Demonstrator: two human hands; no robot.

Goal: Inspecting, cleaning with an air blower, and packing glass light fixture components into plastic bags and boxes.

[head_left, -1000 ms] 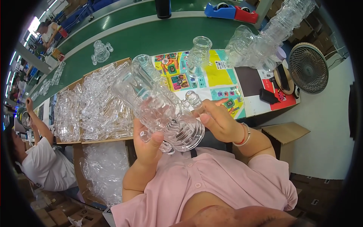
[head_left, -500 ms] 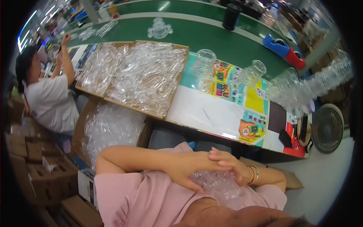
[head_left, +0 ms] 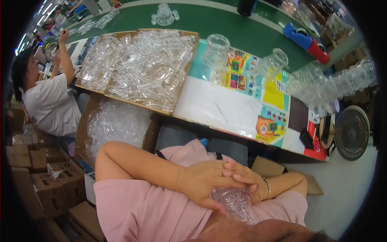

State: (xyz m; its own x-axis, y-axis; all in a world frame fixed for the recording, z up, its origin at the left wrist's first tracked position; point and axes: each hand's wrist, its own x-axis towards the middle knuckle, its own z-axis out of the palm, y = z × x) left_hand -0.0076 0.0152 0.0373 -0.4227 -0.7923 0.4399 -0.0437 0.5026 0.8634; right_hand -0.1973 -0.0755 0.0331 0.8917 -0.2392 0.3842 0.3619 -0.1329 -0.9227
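Note:
Against my chest I clasp a clear plastic ribbed vessel (head_left: 236,201) between both hands. My left hand (head_left: 203,181) lies over its top, its thumb along the near side and its fingers stretched toward the right. Closed round the other side is my right hand (head_left: 250,181), its fingers overlapping those of the left. The upper part of the vessel is hidden under the palms. On the table in front, a similar clear vessel (head_left: 217,50) stands upright, and another (head_left: 274,62) leans to its right.
Shallow cardboard trays (head_left: 183,86) full of clear plastic parts lie at the left. Below them, a carton (head_left: 82,135) holds more clear pieces. Stacked clear vessels (head_left: 342,82), a fan (head_left: 352,133) and a blue-red tape dispenser (head_left: 306,42) are at the right. A co-worker (head_left: 52,101) sits far left.
The view has shifted, so the table sits higher in the picture. My hands have pressed closer together over the vessel, which stays at my chest.

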